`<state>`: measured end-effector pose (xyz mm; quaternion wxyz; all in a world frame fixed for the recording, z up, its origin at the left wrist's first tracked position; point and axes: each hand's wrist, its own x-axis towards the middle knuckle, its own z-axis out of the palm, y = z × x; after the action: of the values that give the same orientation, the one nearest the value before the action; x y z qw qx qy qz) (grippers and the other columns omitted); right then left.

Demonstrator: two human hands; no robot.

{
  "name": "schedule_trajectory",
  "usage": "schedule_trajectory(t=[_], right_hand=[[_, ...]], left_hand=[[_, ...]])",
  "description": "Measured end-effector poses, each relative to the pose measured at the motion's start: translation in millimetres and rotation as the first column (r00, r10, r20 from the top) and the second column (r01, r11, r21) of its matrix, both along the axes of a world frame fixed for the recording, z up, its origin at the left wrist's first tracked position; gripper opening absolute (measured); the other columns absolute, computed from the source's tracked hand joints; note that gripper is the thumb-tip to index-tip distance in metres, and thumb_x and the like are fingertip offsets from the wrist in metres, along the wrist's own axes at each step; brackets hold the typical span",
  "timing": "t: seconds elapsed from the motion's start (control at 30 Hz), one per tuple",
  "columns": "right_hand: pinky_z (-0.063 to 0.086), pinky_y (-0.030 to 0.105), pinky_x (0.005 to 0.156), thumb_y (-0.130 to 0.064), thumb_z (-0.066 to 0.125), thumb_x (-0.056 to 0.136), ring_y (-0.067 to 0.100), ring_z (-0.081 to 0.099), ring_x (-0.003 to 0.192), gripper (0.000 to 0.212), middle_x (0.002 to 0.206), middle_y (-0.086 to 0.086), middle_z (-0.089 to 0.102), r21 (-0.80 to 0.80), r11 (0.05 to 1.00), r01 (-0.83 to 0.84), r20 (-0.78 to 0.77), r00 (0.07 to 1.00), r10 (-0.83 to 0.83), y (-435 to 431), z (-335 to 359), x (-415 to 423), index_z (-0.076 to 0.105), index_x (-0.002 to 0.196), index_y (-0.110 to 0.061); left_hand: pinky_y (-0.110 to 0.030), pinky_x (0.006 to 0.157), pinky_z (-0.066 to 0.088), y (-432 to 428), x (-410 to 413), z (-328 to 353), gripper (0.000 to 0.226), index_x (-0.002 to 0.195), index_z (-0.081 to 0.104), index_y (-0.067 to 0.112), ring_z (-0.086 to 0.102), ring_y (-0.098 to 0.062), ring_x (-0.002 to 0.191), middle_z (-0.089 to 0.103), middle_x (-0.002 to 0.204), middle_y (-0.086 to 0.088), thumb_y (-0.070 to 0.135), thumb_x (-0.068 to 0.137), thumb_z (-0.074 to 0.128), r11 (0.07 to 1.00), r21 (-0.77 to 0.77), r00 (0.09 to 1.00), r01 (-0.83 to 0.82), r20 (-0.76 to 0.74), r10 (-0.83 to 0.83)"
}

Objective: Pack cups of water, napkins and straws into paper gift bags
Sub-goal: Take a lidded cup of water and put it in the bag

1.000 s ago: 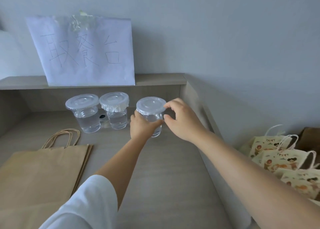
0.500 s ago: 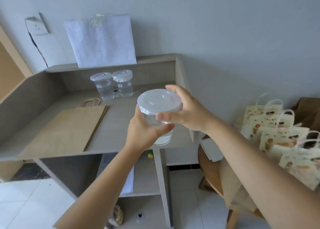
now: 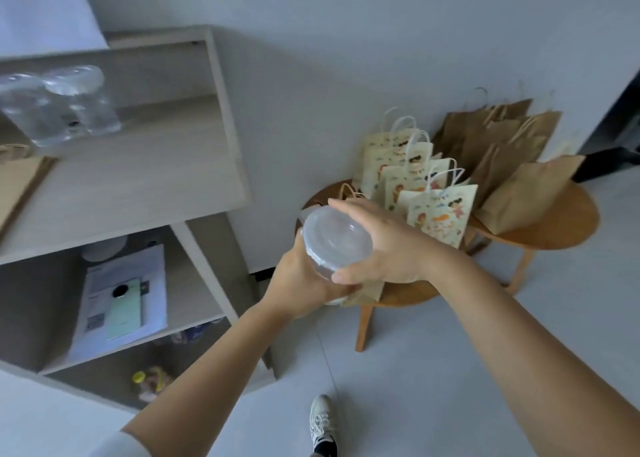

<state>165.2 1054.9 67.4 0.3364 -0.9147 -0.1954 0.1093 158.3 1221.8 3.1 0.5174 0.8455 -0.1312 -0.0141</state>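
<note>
Where the grey wall [image 3: 346, 41] meets the pale tiled floor [image 3: 450, 370], a light wooden desk [image 3: 138, 179] fills the left side, with open shelves under its top. To its right stand 2 round wooden tables: a near one [image 3: 405, 295] just below the hands and a far one [image 3: 568, 224] beside it.

The lidded cup of water [image 3: 334, 240] is held in the air above the near table, clear of the desk. The left hand [image 3: 304, 276] wraps the cup's side from below, fingers curled round it. The right hand [image 3: 384, 245] clamps the lid's rim between thumb and fingers from the right.

On the desk top, 2 more lidded cups [image 3: 69, 110] stand close together near the back, badly blurred. A flat brown bag [image 3: 17, 186] lies at the left edge, and a white sheet [image 3: 45, 10] leans against the wall above. On a lower shelf lie papers [image 3: 145, 283] with a pale green flat object [image 3: 124, 311] on them.

A row of printed gift bags [image 3: 440, 211] stands upright across the tables, just behind the right hand. Plain brown bags [image 3: 502, 145] lean behind them and to their right.

The hands and cup hide much of the near table. A piece of brown paper [image 3: 367, 290] shows under them; what it belongs to cannot be told. A shoe [image 3: 322, 422] is on the floor below.
</note>
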Motion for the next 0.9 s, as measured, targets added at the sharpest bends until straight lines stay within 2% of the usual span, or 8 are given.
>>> schedule_trajectory(t=[0.13,0.27,0.33,0.43,0.5,0.63,0.73,0.9], right_hand=[[0.030,0.026,0.104,-0.042,0.080,0.062,0.004,0.026,0.127,0.102,0.135,-0.015,0.024,0.007,0.993,0.114,-0.003,0.994,-0.114,-36.9,-23.9,2.2,0.022,0.145,-0.034],[0.032,0.026,0.102,-0.038,0.083,0.058,0.005,0.031,0.123,0.098,0.127,-0.014,0.029,0.094,0.955,0.282,-0.026,0.959,-0.281,-70.2,-60.3,21.6,0.032,0.142,-0.030],[0.033,0.025,0.099,-0.039,0.082,0.055,0.004,0.032,0.119,0.096,0.126,-0.013,0.031,0.140,0.930,0.339,-0.022,0.940,-0.340,-83.4,-74.8,35.4,0.035,0.139,-0.030],[0.033,0.021,0.092,-0.045,0.074,0.050,0.004,0.034,0.116,0.090,0.123,-0.012,0.034,0.210,0.888,0.409,-0.010,0.909,-0.416,-96.0,-84.9,67.5,0.035,0.131,-0.038],[0.033,0.015,0.089,-0.056,0.072,0.046,0.004,0.034,0.117,0.093,0.124,-0.013,0.033,0.227,0.882,0.412,-0.001,0.906,-0.423,-96.2,-87.2,87.8,0.034,0.130,-0.040],[0.033,0.005,0.085,-0.064,0.065,0.046,0.003,0.033,0.119,0.101,0.125,-0.016,0.031,0.213,0.912,0.350,0.054,0.928,-0.369,-90.5,-92.3,120.8,0.036,0.137,-0.031],[0.033,0.006,0.085,-0.063,0.066,0.047,0.003,0.034,0.119,0.100,0.126,-0.016,0.031,0.204,0.931,0.302,0.059,0.946,-0.320,-93.5,-94.8,138.4,0.036,0.137,-0.030],[0.041,0.015,0.088,-0.057,0.071,0.051,0.003,0.036,0.119,0.089,0.125,-0.018,0.033,0.215,0.957,0.195,0.058,0.976,-0.212,-110.2,-81.0,164.6,0.033,0.131,-0.043]], left_hand=[[-0.015,0.089,0.046,-38.6,22.1,-23.0,0.098,0.136,0.037,0.027,0.053,0.005,0.111,0.054,0.121,0.018,0.030,0.054,0.090,0.982,0.004,0.980,0.188,-0.062,-0.188],[-0.016,0.093,0.043,-58.3,70.3,-45.9,0.072,0.130,0.046,0.025,0.050,-0.004,0.114,0.052,0.122,0.010,0.011,0.067,0.078,0.934,0.035,0.914,0.356,-0.223,-0.340],[-0.008,0.087,0.040,-56.3,99.1,-64.9,0.051,0.124,0.056,0.019,0.048,-0.004,0.109,0.052,0.117,0.010,0.000,0.078,0.065,0.954,0.117,0.933,0.276,-0.271,-0.236],[-0.031,0.098,0.044,-53.2,143.4,-98.6,0.031,0.114,0.067,0.016,0.052,-0.021,0.116,0.056,0.121,-0.004,0.006,0.088,0.053,0.956,0.295,0.970,0.008,-0.233,0.063],[-0.041,0.096,0.046,-64.8,159.2,-109.3,0.025,0.110,0.068,0.019,0.052,-0.028,0.114,0.055,0.123,-0.007,0.024,0.093,0.050,0.901,0.434,0.948,-0.019,-0.279,0.154],[-0.039,0.092,0.047,-96.4,170.4,-115.4,0.046,0.124,0.054,0.018,0.048,-0.027,0.114,0.046,0.126,-0.008,0.050,0.097,0.036,0.776,0.630,0.867,0.018,-0.396,0.301],[-0.034,0.080,0.053,-96.8,182.0,-121.3,0.044,0.114,0.053,0.013,0.057,-0.023,0.099,0.053,0.110,-0.005,0.050,0.090,0.053,0.730,0.683,0.850,-0.021,-0.373,0.373],[-0.035,0.084,0.053,-77.5,207.5,-121.3,0.063,0.118,0.047,0.015,0.053,-0.023,0.103,0.049,0.113,-0.005,0.034,0.068,0.081,0.681,0.703,0.891,0.208,-0.424,0.165]])
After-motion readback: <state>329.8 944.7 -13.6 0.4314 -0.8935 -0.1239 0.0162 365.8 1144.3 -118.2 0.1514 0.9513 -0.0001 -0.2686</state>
